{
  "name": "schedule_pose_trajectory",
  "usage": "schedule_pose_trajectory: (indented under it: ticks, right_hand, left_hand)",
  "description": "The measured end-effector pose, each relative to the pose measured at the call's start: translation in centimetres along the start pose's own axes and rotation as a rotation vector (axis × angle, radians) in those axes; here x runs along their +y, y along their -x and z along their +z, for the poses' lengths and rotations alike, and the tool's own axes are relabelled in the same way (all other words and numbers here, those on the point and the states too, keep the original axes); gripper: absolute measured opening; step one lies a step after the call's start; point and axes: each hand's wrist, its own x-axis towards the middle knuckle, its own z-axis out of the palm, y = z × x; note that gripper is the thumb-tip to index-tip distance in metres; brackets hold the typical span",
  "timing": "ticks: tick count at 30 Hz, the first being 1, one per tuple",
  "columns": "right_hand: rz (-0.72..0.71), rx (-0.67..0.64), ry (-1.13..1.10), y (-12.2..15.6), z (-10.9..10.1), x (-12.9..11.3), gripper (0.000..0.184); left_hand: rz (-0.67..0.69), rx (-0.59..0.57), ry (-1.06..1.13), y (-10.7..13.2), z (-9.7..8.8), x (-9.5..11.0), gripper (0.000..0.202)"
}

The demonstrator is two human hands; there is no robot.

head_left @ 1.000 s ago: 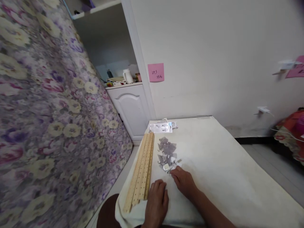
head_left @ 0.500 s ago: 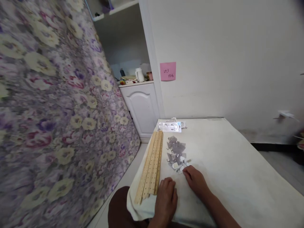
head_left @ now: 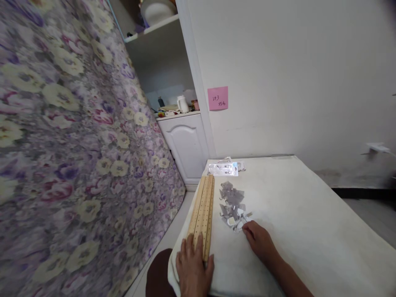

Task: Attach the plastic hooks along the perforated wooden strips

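My left hand (head_left: pixel 194 264) lies with fingers spread over the near end of several long, pale wooden strips (head_left: pixel 202 206) dotted with small holes. The strips lie side by side along the table's left edge. To their right is a loose pile of hooks with clear, greyish backing pieces (head_left: pixel 232 200), a few of them white. At the near right side of this pile, my right hand (head_left: pixel 258 241) is closed, its fingertips pressed together by the white pieces. Whatever sits between those fingertips is too small or hidden to make out.
A clear plastic package (head_left: pixel 222 169) lies at the far left corner of the cloth-covered table (head_left: pixel 297 214). A floral curtain (head_left: pixel 93 165) hangs on the left. Behind stand a white cabinet (head_left: pixel 185 140) and a wall with a pink note (head_left: pixel 218 98).
My left hand has moved left from beside the wooden strips onto their near end, and its fingers have spread. My right hand stays by the pile. The view has tilted slightly.
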Motion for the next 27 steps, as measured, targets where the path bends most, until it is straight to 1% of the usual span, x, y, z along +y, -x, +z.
schedule_pose_trajectory:
  ticks: [8,10,13,16,20,24,27]
  right_hand:
    - [0.01,0.005,-0.019,0.0,0.1,0.1,0.02]
    - [0.015,0.001,-0.021,0.0,0.1,0.1,0.02]
    - [0.021,0.0,-0.025,-0.1,0.1,0.0,0.02]
    - [0.026,-0.011,-0.032,-0.1,0.1,0.1,0.021]
    - [0.033,-0.009,-0.032,-0.1,0.0,-0.1,0.02]
    - [0.029,0.003,-0.042,-0.1,0.0,-0.2,0.019]
    - [0.023,0.01,-0.041,-0.1,0.1,-0.1,0.02]
  left_hand:
    - [-0.085,-0.15,0.032,-0.7,-0.8,-0.9,0.059]
    - [-0.091,-0.169,0.025,-1.0,-0.9,-0.9,0.059]
    - [-0.103,-0.169,0.011,-1.4,-1.1,-1.2,0.059]
    - [-0.1,-0.168,0.015,-1.7,-1.2,-1.8,0.059]
    - [-0.076,-0.206,0.047,-1.8,-1.1,-2.7,0.059]
    - [-0.077,-0.209,0.046,-1.8,-0.9,-2.8,0.061]
    - [-0.082,-0.182,0.066,-1.7,-0.6,-2.9,0.06]
